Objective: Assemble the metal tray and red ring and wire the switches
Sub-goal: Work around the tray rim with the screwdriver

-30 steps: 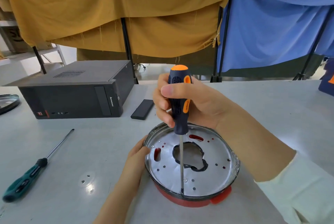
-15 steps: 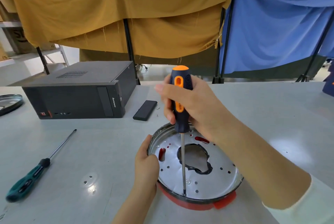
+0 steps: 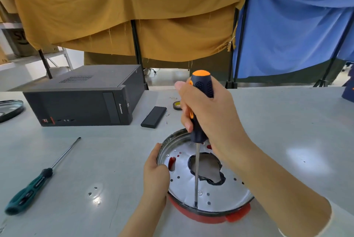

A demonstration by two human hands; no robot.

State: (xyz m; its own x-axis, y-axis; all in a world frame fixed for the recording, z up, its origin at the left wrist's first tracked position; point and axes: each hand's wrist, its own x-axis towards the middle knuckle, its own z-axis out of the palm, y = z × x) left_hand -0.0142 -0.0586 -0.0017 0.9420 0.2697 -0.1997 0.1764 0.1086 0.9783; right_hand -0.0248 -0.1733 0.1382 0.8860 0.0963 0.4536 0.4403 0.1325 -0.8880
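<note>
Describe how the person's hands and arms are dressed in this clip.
Both hands are bare: no gloves, rings or watch visible on the left hand or the right hand. The right forearm is bare down to a pushed-up cream-white sleeve at the frame's lower right. The left forearm is bare as far as shown.

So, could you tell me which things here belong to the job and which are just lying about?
In use: metal tray, red ring, orange-capped screwdriver, right hand, left hand.
Lying about: green screwdriver, computer case, black slab, tape roll.

Mustard (image 3: 122, 12) and blue drapes (image 3: 291, 31) behind table (image 3: 287, 121)
</note>
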